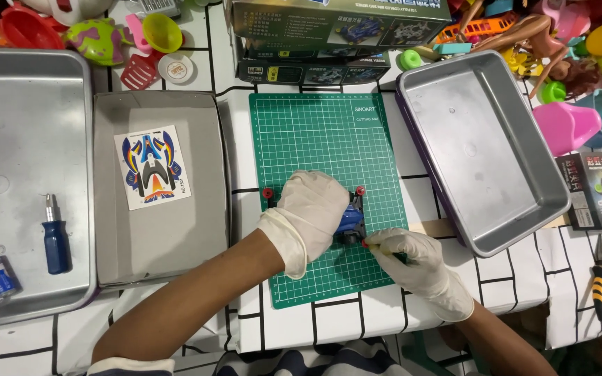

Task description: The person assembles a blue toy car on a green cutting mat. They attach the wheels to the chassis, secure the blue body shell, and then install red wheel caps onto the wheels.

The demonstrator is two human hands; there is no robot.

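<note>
Toy car (351, 221), blue, red rollers at corners: on green mat (315, 139), mid-worktop, mostly under left hand (313, 211). Left hand: gloved, fingers together, pressed flat over the car, forearm coming in from lower left. Right hand (412, 259): gloved, fingertips pinching a red roller (365, 244) at the car's near corner. Risk, as judged: the small roller could slip from the gloved pinch and roll off the mat, or the car skid if the left hand eases.
</note>
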